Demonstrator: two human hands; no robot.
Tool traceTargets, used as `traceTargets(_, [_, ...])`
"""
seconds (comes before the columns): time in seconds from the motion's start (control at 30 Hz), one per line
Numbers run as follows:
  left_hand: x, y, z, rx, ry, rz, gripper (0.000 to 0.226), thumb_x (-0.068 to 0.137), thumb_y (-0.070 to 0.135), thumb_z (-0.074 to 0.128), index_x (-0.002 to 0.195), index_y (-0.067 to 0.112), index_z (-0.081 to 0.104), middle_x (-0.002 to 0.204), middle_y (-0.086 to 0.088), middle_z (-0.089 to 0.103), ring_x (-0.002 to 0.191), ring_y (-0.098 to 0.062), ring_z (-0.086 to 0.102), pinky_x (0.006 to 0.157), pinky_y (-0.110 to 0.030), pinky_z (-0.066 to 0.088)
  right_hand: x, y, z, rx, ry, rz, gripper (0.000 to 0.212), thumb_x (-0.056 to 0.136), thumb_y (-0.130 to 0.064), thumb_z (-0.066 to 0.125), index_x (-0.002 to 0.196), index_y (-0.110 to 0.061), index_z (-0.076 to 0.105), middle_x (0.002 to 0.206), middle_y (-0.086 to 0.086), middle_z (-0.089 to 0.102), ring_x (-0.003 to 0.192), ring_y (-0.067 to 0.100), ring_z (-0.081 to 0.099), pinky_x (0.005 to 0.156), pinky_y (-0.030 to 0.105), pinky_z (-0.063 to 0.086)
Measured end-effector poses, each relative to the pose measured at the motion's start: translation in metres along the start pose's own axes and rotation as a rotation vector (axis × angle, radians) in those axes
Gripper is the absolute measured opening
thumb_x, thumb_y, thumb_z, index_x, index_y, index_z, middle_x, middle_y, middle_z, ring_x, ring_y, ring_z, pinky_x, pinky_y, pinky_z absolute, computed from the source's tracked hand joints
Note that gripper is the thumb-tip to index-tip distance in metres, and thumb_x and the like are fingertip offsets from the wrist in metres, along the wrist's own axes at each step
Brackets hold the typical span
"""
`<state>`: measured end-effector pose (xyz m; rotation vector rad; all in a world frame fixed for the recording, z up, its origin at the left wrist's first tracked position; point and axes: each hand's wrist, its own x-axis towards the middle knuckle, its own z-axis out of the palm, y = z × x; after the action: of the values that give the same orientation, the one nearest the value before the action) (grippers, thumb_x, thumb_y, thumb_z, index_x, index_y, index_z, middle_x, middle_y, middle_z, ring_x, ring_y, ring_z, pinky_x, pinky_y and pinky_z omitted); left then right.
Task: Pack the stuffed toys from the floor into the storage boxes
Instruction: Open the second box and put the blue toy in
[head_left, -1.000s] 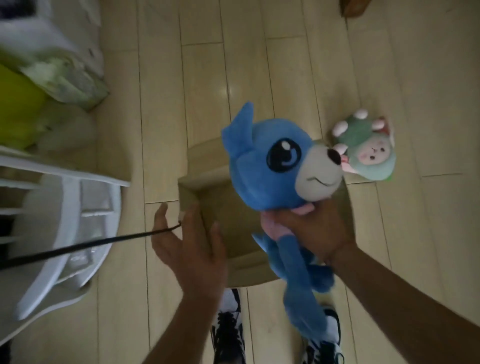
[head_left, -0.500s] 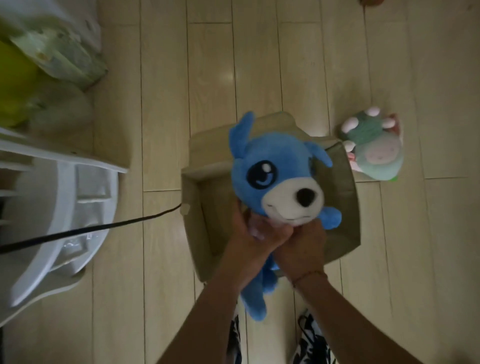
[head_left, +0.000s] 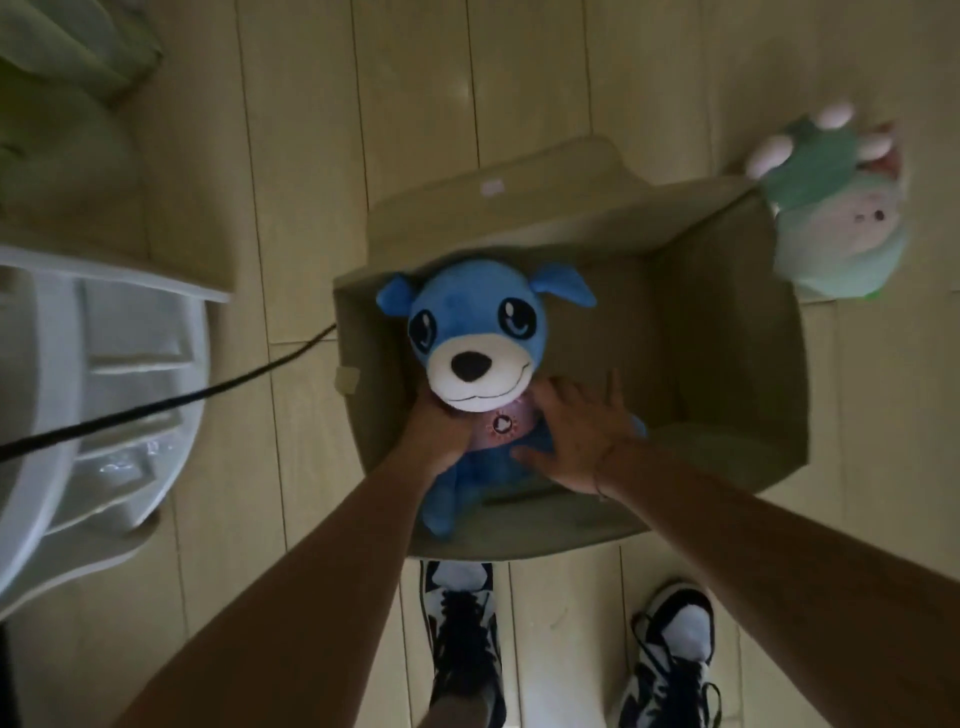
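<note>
The blue plush dog with a white muzzle (head_left: 475, 338), held above the box half a second ago, has been lowered into the open beige fabric storage box (head_left: 737, 332). It is gripped under the chin by the left hand (head_left: 434, 431), apparently with curled fingers, while the right hand (head_left: 576, 426) is spread flat on its chest. A green plush sheep toy (head_left: 831, 208), left on the floor beyond the right hand's fingers, is still to be packed.

The wooden floor (head_left: 291, 156) carries a storage box (head_left: 737, 364), apparently a green plush (head_left: 831, 223).
</note>
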<state>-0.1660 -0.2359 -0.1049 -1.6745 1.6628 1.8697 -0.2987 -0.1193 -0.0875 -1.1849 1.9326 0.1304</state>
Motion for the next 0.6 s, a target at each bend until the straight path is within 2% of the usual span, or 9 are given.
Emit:
traceTargets(0.07, [0.014, -0.014, 0.009, 0.079, 0.044, -0.079, 0.050, 0.087, -0.001, 0.066, 0.134, 0.000, 0.048, 0.126, -0.014, 0.056, 0.117, -0.021, 0.053, 0.078, -0.009, 0.043, 0.023, 0.004, 0.024, 0.012, -0.059, 0.021, 0.068, 0.085, -0.066, 0.042, 0.139, -0.035, 0.014, 0.141, 0.006, 0.041, 0.128, 0.031, 0.042, 0.110, 0.066, 0.010])
traceTargets(0.13, [0.026, -0.030, 0.017, 0.202, 0.068, -0.131, 0.036, 0.093, 0.009, 0.061, 0.127, 0.002, 0.053, 0.119, -0.015, 0.061, 0.113, -0.025, 0.057, 0.075, -0.018, 0.046, 0.041, 0.004, 0.043, 0.041, -0.105, 0.056, 0.072, 0.084, -0.069, 0.038, 0.141, -0.034, 0.013, 0.142, 0.009, 0.042, 0.125, 0.033, 0.045, 0.108, 0.065, 0.015])
traceTargets(0.2, [0.029, -0.044, 0.020, 0.318, 0.132, -0.102, 0.030, 0.093, 0.015, 0.059, 0.120, 0.003, 0.056, 0.116, -0.017, 0.064, 0.112, -0.033, 0.060, 0.083, -0.031, 0.049, 0.052, 0.000, 0.053, 0.001, -0.106, 0.059, 0.075, 0.084, -0.071, 0.037, 0.142, -0.030, 0.014, 0.143, 0.010, 0.041, 0.126, 0.034, 0.045, 0.108, 0.064, 0.017])
traceTargets(0.27, [0.029, -0.053, 0.023, 0.279, 0.258, -0.049, 0.045, 0.086, 0.020, 0.063, 0.127, 0.005, 0.052, 0.122, -0.015, 0.063, 0.116, -0.031, 0.059, 0.094, -0.039, 0.051, 0.052, -0.003, 0.053, -0.060, -0.045, 0.045, 0.075, 0.083, -0.071, 0.039, 0.141, -0.028, 0.018, 0.141, 0.011, 0.041, 0.125, 0.034, 0.043, 0.106, 0.064, 0.019])
traceTargets(0.37, [0.006, -0.041, 0.029, 0.193, 0.380, 0.001, 0.085, 0.071, 0.036, 0.066, 0.146, 0.014, 0.030, 0.138, -0.011, 0.054, 0.126, -0.028, 0.052, 0.100, -0.045, 0.049, 0.041, -0.003, 0.047, -0.042, 0.105, 0.072, 0.072, 0.077, -0.067, 0.051, 0.134, -0.029, 0.025, 0.135, 0.009, 0.042, 0.121, 0.034, 0.043, 0.103, 0.065, 0.026])
traceTargets(0.43, [-0.010, -0.034, 0.034, 0.272, 0.327, 0.000, 0.099, 0.075, 0.035, 0.070, 0.152, 0.025, 0.009, 0.139, -0.012, 0.053, 0.123, -0.032, 0.055, 0.092, -0.049, 0.052, 0.035, -0.002, 0.047, 0.010, 0.082, 0.118, 0.078, 0.075, -0.066, 0.055, 0.135, -0.031, 0.021, 0.135, 0.008, 0.041, 0.120, 0.034, 0.044, 0.102, 0.064, 0.027])
traceTargets(0.5, [-0.014, -0.037, 0.038, 0.384, 0.281, 0.009, 0.101, 0.084, 0.032, 0.069, 0.153, 0.033, -0.005, 0.142, -0.013, 0.048, 0.116, -0.037, 0.058, 0.081, -0.048, 0.054, 0.037, 0.002, 0.050, -0.045, 0.044, 0.137, 0.087, 0.074, -0.070, 0.057, 0.139, -0.030, 0.014, 0.137, 0.009, 0.040, 0.117, 0.035, 0.049, 0.104, 0.065, 0.025])
traceTargets(0.6, [-0.006, -0.039, 0.039, 0.492, 0.292, -0.004, 0.103, 0.087, 0.036, 0.068, 0.153, 0.025, -0.009, 0.150, -0.018, 0.032, 0.108, -0.042, 0.059, 0.078, -0.050, 0.053, 0.046, 0.006, 0.054, -0.201, 0.035, 0.114, 0.096, 0.075, -0.073, 0.053, 0.146, -0.028, 0.005, 0.147, 0.013, 0.029, 0.119, 0.038, 0.048, 0.106, 0.067, 0.020])
